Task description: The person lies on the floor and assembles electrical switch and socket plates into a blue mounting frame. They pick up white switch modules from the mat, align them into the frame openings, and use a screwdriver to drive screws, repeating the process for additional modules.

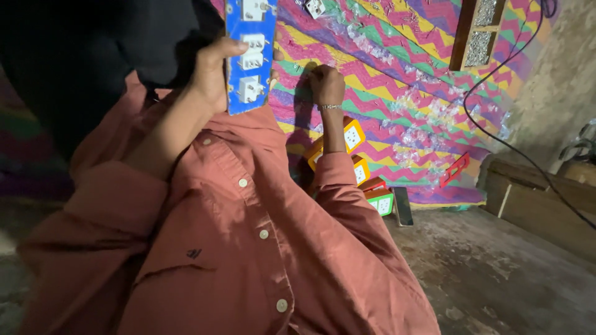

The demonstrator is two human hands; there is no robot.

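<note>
My left hand grips a long blue board fitted with white socket modules and holds it upright near the top of the view. My right hand, with a thin bracelet on the wrist, is closed in a fist against a zigzag-patterned mat; nothing shows in it. Both arms are in salmon-red shirt sleeves, which fill the lower left. Beside my right forearm lie orange socket boxes, with a green one below them.
A dark flat slab lies at the mat's edge and a red frame on the mat. A loose white socket sits near the top. A black cable crosses toward a wooden box. A wooden mesh frame stands top right. Bare concrete floor.
</note>
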